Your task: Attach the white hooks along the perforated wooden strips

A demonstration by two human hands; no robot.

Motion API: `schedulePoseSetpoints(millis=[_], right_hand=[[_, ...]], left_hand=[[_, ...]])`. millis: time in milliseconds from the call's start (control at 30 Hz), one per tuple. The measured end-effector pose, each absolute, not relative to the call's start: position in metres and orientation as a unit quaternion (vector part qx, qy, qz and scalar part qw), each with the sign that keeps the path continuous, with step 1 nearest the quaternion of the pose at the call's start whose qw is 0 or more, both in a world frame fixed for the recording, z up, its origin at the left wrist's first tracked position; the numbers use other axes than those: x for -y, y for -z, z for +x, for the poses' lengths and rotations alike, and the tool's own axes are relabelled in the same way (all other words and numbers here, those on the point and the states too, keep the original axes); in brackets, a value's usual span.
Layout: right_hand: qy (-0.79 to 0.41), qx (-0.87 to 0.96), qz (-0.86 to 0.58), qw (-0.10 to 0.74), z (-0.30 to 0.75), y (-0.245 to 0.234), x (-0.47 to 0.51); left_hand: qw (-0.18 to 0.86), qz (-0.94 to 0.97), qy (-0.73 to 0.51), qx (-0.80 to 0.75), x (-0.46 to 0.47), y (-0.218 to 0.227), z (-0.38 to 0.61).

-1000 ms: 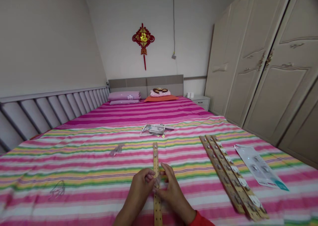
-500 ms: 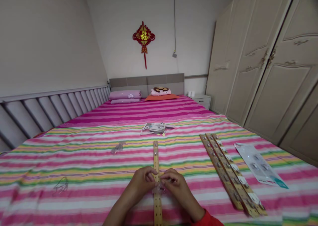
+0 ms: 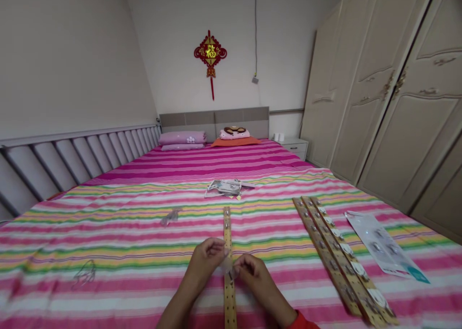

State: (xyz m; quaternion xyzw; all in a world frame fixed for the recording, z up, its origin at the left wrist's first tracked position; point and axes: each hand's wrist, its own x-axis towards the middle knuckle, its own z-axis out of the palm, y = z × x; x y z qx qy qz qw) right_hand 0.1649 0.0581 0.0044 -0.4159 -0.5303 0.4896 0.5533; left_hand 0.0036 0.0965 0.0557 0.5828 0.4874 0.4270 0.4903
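Note:
A long narrow wooden strip (image 3: 227, 232) with holes and small metal studs lies lengthwise on the striped bedspread (image 3: 126, 232) in front of me. My left hand (image 3: 206, 259) and my right hand (image 3: 254, 271) meet over its middle. Both pinch a small clear plastic piece (image 3: 228, 267) against the strip. The piece is tiny and partly hidden by my fingers.
Two more studded wooden strips (image 3: 339, 254) lie to the right, beside a clear packet of round parts (image 3: 386, 247). A pile of opened packets (image 3: 227, 188) sits further up the bed. Clear wrappers (image 3: 169, 217) lie to the left. A wardrobe (image 3: 390, 88) stands on the right.
My hands have drawn slightly closer to me along the strip and my fingers have curled in around the small clear piece. The view has shifted a little.

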Motion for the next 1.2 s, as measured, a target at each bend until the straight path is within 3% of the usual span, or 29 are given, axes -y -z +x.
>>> schedulePoseSetpoints(millis=[167, 333, 567, 1200], right_hand=[[-0.516, 0.417, -0.431, 0.611, 0.161, 0.012, -0.074], [-0.546, 0.366, -0.447, 0.607, 0.155, 0.027, -0.088], [-0.532, 0.339, -0.474, 0.614, 0.146, 0.034, -0.114], [-0.387, 0.445, -0.535, 0.605, 0.149, 0.053, -0.144]], left_hand=[[0.501, 0.505, -0.472, -0.521, -0.097, -0.026, 0.004], [0.535, 0.496, -0.478, -0.49, -0.1, 0.008, 0.012], [0.531, 0.474, -0.479, -0.514, -0.127, 0.014, 0.017], [0.454, 0.518, -0.465, -0.556, -0.174, 0.044, 0.025]])
